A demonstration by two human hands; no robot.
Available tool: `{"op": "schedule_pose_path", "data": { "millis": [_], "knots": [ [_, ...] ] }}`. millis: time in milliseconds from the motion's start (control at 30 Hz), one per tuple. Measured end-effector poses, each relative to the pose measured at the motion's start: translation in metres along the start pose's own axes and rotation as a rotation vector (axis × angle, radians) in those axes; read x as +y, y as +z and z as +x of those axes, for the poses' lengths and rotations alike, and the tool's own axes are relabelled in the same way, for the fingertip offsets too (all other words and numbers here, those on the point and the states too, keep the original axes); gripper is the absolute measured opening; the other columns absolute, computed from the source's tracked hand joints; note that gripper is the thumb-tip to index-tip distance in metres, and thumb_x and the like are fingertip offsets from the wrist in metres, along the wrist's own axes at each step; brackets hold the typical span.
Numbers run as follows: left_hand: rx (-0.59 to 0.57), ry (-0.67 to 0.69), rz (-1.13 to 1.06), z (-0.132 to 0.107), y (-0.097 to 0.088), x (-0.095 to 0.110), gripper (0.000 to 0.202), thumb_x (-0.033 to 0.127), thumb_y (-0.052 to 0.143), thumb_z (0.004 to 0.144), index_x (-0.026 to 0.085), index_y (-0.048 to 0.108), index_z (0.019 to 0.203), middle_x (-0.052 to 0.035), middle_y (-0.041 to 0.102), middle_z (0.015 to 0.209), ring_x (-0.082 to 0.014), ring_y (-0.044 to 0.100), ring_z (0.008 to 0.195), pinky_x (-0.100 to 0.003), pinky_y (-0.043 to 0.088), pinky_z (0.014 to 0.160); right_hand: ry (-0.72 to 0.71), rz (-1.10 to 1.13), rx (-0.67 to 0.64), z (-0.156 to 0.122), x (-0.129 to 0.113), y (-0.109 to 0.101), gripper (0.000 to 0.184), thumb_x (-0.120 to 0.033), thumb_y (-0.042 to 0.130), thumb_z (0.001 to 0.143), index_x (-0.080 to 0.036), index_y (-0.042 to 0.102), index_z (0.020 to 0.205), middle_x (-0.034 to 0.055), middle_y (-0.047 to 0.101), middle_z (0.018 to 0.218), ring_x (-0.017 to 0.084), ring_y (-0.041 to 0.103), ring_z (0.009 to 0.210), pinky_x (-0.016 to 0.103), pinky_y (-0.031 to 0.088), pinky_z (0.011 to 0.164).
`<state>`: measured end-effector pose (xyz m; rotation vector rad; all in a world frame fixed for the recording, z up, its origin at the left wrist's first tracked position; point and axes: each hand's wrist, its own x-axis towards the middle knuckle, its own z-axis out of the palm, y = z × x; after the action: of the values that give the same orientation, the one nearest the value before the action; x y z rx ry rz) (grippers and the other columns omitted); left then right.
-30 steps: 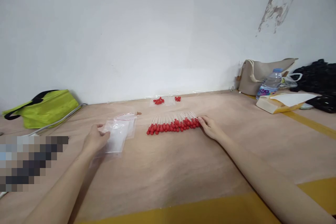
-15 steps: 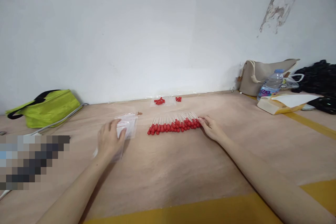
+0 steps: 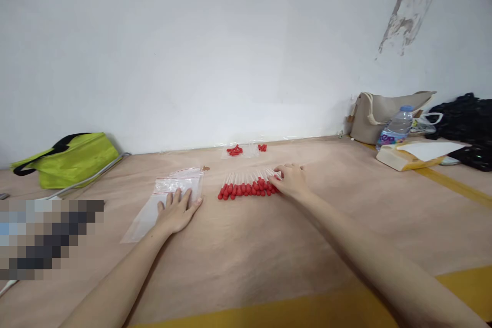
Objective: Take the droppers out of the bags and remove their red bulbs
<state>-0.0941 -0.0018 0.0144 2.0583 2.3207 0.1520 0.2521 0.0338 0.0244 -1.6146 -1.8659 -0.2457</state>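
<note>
A row of clear droppers with red bulbs (image 3: 246,187) lies on the tan tabletop. My right hand (image 3: 290,180) rests on the right end of that row, its fingers curled over several droppers. Whether it grips any is unclear. To the left, my left hand (image 3: 177,212) lies flat with fingers spread on a stack of clear zip bags (image 3: 165,197) with red seal strips.
Two small bags with red bulbs (image 3: 243,150) lie near the wall. A lime green bag (image 3: 67,159) sits far left. At the right stand a beige tote (image 3: 384,113), a water bottle (image 3: 395,127), a yellow packet with paper (image 3: 413,155) and black items (image 3: 469,123).
My left hand put the lifted bag down and now presses flat on the bags. My right hand slid left from the row's right end onto the droppers.
</note>
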Motion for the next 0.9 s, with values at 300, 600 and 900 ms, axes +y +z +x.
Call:
{"op": "schedule_pose_path", "data": {
  "millis": [300,600,900],
  "knots": [
    [0.235,0.168,0.102,0.000,-0.002,0.003,0.060,0.058,0.028,0.082,0.023,0.041,0.128,-0.0141,0.031,0.139,-0.0335,0.020,0.130,-0.055,0.016,0.099,0.017,0.022,-0.045,0.002,-0.005,0.008,0.022,-0.033,0.052,0.072,-0.021,0.066,0.084,0.0049,0.065,0.068,0.022,0.054,0.077,0.037,0.030,0.075],
    [0.559,0.389,-0.105,-0.019,-0.019,0.025,0.038,0.042,0.038,0.084,0.018,0.061,0.103,-0.0123,0.053,0.117,-0.0266,0.044,0.113,-0.042,0.030,0.098,0.156,0.358,0.138,-0.007,-0.009,-0.006,0.026,-0.032,0.045,0.078,-0.018,0.061,0.093,0.0041,0.063,0.068,0.019,0.056,0.069,0.033,0.038,0.069],
    [-0.185,0.402,-1.180,-0.062,0.010,0.131,0.047,0.050,0.040,0.083,0.015,0.057,0.110,-0.0097,0.061,0.105,-0.0205,0.056,0.096,-0.033,0.047,0.078,0.240,1.121,-0.032,-0.069,-0.055,0.001,0.037,-0.042,0.052,0.078,-0.018,0.046,0.106,0.0013,0.061,0.065,0.016,0.058,0.060,0.028,0.045,0.056]
  ]
}}
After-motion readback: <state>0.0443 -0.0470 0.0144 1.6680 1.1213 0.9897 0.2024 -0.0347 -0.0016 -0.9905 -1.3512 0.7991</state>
